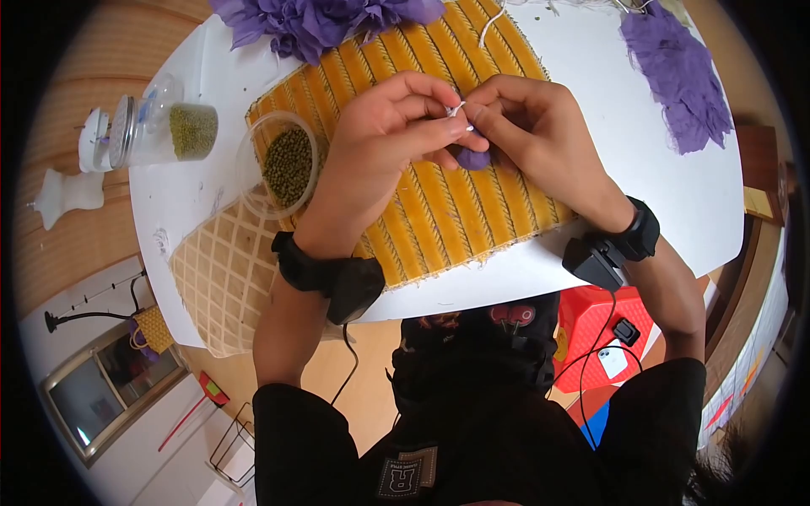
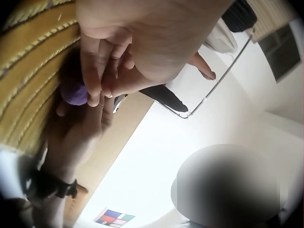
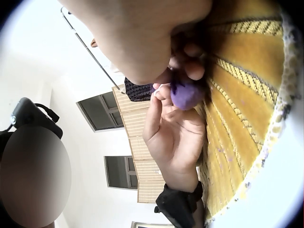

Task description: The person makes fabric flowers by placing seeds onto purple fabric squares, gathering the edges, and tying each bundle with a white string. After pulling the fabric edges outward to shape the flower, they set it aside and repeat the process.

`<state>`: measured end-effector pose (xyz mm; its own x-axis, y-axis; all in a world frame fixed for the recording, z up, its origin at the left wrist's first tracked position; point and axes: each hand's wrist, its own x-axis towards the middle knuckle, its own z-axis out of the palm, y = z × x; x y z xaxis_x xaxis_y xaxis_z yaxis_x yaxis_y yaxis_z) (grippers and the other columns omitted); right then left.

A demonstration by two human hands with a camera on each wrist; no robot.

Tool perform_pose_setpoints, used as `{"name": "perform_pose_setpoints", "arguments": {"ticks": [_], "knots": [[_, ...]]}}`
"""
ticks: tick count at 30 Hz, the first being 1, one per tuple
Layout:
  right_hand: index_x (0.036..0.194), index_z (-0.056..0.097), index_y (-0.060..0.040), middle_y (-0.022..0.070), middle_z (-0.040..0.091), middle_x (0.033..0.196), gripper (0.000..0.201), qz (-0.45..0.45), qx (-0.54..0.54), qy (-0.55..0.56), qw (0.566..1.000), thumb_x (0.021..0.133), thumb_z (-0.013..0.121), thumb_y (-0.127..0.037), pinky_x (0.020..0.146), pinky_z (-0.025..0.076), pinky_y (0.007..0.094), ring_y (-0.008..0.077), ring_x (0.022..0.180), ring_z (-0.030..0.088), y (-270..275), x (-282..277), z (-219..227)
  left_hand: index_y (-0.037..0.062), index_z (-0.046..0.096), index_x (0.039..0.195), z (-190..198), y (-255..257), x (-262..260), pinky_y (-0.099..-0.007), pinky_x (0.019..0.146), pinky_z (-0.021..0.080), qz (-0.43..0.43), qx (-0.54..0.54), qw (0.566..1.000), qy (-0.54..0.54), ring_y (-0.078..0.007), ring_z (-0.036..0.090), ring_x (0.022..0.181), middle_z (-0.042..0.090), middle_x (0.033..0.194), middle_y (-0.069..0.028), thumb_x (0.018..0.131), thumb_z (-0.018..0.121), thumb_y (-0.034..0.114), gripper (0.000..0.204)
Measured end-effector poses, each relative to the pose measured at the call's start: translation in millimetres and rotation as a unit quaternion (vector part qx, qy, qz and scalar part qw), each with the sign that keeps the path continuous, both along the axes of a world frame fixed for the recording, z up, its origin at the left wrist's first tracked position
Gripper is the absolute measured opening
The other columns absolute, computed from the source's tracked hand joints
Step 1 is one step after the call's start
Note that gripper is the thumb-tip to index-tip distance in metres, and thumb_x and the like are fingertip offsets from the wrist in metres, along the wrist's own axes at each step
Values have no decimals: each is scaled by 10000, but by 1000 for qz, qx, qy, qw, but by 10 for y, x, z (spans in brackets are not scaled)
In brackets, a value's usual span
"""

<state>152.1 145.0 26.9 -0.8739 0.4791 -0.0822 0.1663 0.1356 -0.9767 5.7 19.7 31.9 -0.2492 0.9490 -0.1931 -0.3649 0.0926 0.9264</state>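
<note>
A small round purple cloth bundle (image 1: 473, 158) hangs below my fingertips, close over the yellow striped mat (image 1: 422, 232). White string (image 1: 456, 110) runs at its top, between the two hands. My left hand (image 1: 380, 139) pinches the string between thumb and fingers. From the other side, my right hand (image 1: 544, 139) pinches it too, thumb against forefinger. In the right wrist view the bundle (image 3: 186, 96) looks smooth and rounded, with the left hand (image 3: 175, 135) behind it. The left wrist view shows the bundle (image 2: 74, 92) partly covered by fingers.
A clear tub (image 1: 245, 173) of green beans stands by my left forearm. Beyond it lies a clear jar (image 1: 192, 131) of green beans. Purple cloth pieces (image 1: 312, 25) lie at the back, more purple cloth (image 1: 679, 84) at the right. A beige lattice-patterned cloth (image 1: 224, 278) covers the table's left front.
</note>
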Motion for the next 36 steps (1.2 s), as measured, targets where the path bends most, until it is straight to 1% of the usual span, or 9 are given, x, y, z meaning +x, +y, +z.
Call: {"name": "perform_pose_setpoints", "arguments": {"ticks": [1, 4, 6, 10, 18, 28, 31, 34, 36], "knots": [[936, 661, 4, 24, 646, 717, 148, 0, 0, 0, 1000, 922, 575, -115, 505, 422, 217, 60, 546, 541, -3, -5, -2, -11, 538, 1043, -10, 4, 9, -222, 678, 510, 0, 0, 1000, 0, -168, 683, 845, 660, 971, -126, 877, 614, 21, 185], [949, 660, -1, 32, 645, 715, 139, -11, -1, -14, 1000, 918, 578, -109, 510, 424, 223, 69, 531, 539, 2, -18, -25, -15, 536, 1027, -70, 11, 36, -215, 678, 522, 11, 8, 995, 97, -163, 685, 852, 653, 955, -113, 885, 612, 19, 164], [962, 656, 0, 35, 645, 716, 135, -26, 55, -9, 998, 917, 578, -100, 512, 428, 227, 73, 541, 542, 9, -19, -72, -17, 532, 997, -109, 15, 47, -211, 676, 534, 46, 11, 989, 138, -160, 683, 878, 643, 935, -99, 890, 610, 19, 137], [965, 657, 6, 35, 642, 708, 138, -61, 41, 33, 997, 915, 580, -98, 518, 428, 224, 74, 561, 547, 9, -27, -131, -16, 526, 975, -101, 25, 48, -219, 682, 546, 61, -2, 987, 150, -164, 684, 881, 635, 925, -93, 888, 613, 17, 128], [962, 579, -15, 24, 630, 827, 129, -20, -150, 81, 985, 953, 530, -134, 555, 423, 192, 66, 574, 533, 94, -19, -109, -19, 527, 954, -40, 22, 39, -219, 686, 564, 59, -32, 987, 146, -189, 692, 889, 640, 938, -112, 880, 605, -5, 108], [971, 537, -22, 46, 642, 871, 94, -10, -151, 67, 986, 963, 497, -107, 569, 441, 193, 70, 584, 543, 127, -14, -87, -9, 524, 929, -20, 16, 39, -219, 688, 577, 88, -51, 986, 133, -208, 692, 889, 641, 944, -122, 878, 599, -22, 92], [971, 538, -17, 47, 642, 859, 81, 7, -140, 91, 986, 951, 488, -78, 574, 437, 196, 70, 590, 539, 114, -12, -118, -11, 531, 929, -51, 9, 36, -222, 687, 579, 101, -49, 985, 128, -186, 687, 868, 639, 925, -113, 874, 609, -19, 95], [969, 542, -14, 47, 645, 853, 77, 66, -137, 133, 979, 935, 483, -50, 576, 431, 196, 70, 593, 534, 154, -27, -159, -18, 542, 934, -85, 6, 31, -225, 686, 581, 104, -29, 985, 134, -159, 676, 828, 635, 904, -102, 871, 615, -18, 97], [973, 554, -17, 48, 651, 857, 82, 200, -151, 106, 962, 937, 486, -47, 578, 428, 193, 70, 604, 550, 243, -31, -129, -25, 548, 939, -81, 10, 37, -225, 684, 581, 109, -21, 985, 133, -139, 662, 796, 632, 892, -95, 870, 618, -18, 98]]}}
